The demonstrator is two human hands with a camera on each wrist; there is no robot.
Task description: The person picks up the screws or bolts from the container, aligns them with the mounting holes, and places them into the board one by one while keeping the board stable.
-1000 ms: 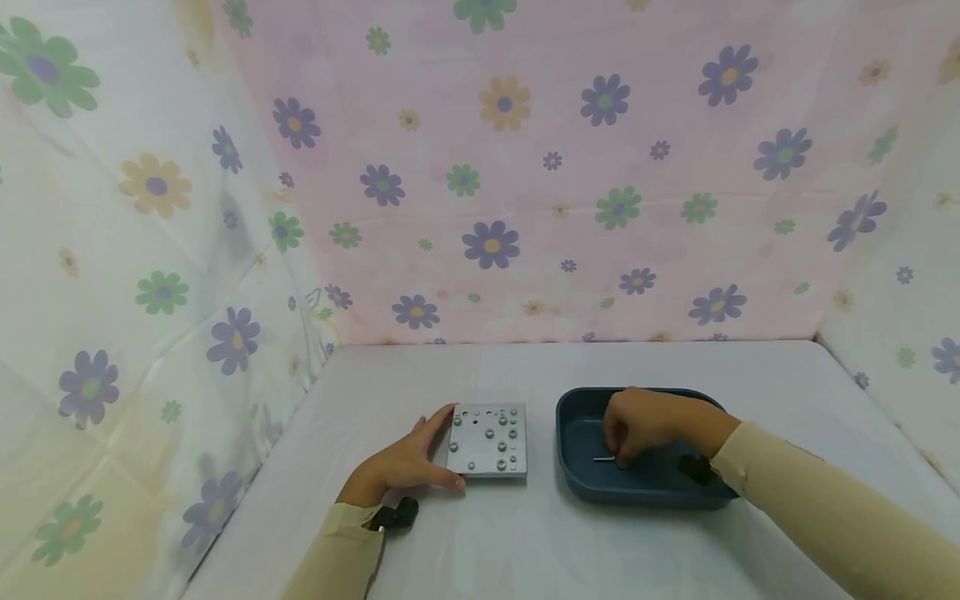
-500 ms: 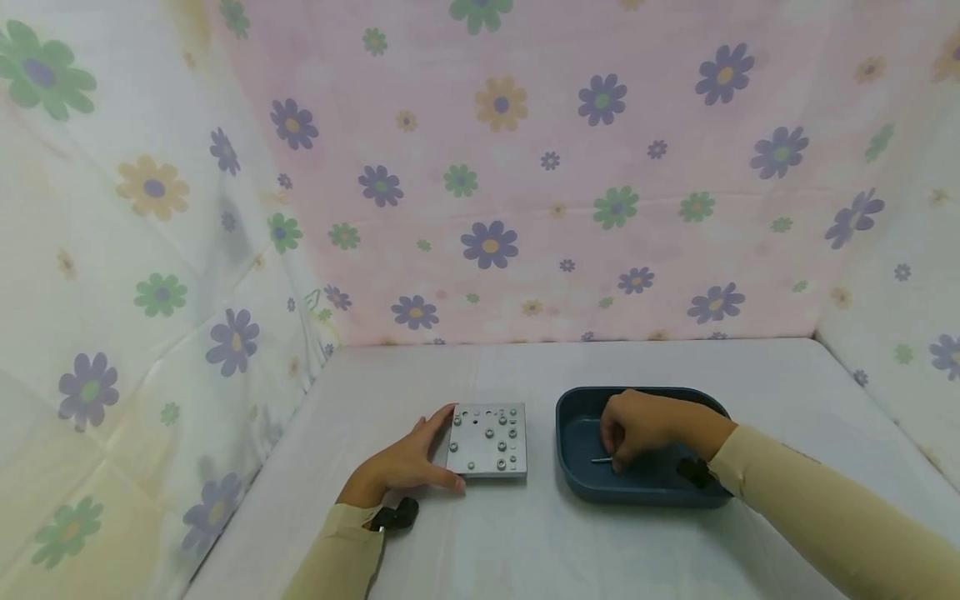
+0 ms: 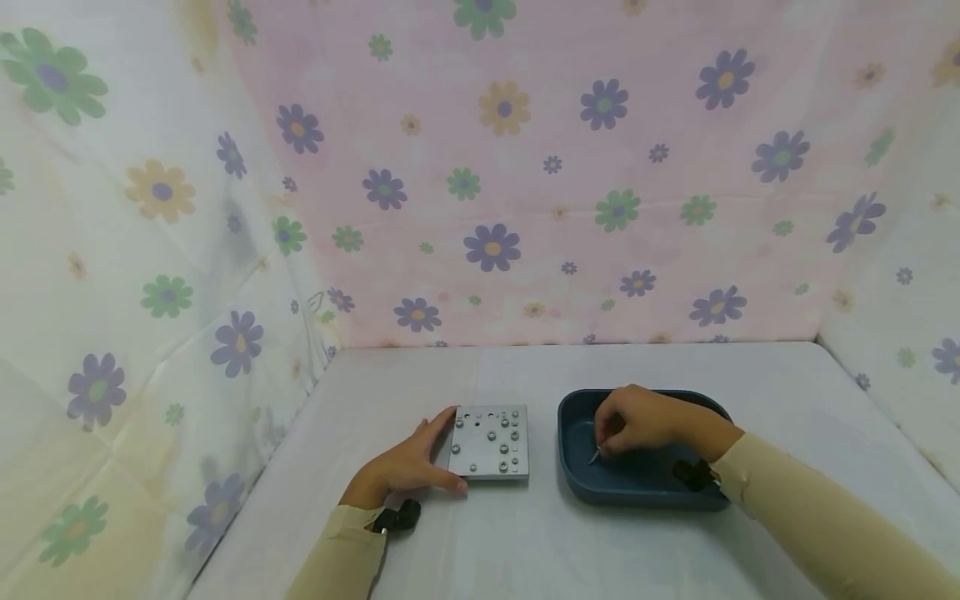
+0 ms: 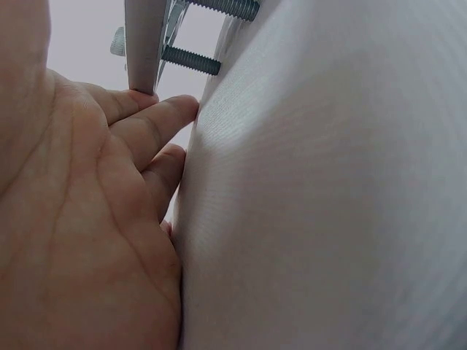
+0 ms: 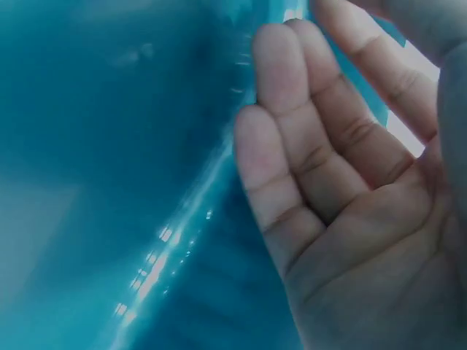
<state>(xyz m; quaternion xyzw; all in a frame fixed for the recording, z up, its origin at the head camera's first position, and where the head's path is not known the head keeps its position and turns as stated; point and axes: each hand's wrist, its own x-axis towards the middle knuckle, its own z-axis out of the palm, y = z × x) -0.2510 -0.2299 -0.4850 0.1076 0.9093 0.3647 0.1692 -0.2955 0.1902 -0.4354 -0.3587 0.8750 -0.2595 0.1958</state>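
Observation:
A square silver metal plate (image 3: 483, 454) carries several socket-head screws and some bare holes. My left hand (image 3: 408, 462) spans its left side, thumb at the front edge and index finger at the back left corner. In the left wrist view, fingertips (image 4: 146, 97) meet the plate's edge (image 4: 144, 44), and threaded screw shanks (image 4: 191, 60) stick out beneath it. My right hand (image 3: 637, 421) is inside a dark blue tray (image 3: 581, 487), pinching a thin silvery metal pin (image 3: 595, 457), its tip pointing down and left. The right wrist view shows curled fingers (image 5: 281, 69); the pin is hidden there.
Both things stand on a white-covered table (image 3: 495, 542), the tray to the right of the plate. Flowered cloth (image 3: 487, 192) hangs behind and on both sides. A small black wrist camera (image 3: 397, 517) sits on the left wrist.
The pin lay level near the tray floor under my right fingers; now it is tilted, tip down. The right hand has shifted slightly left. My left hand stays on the plate.

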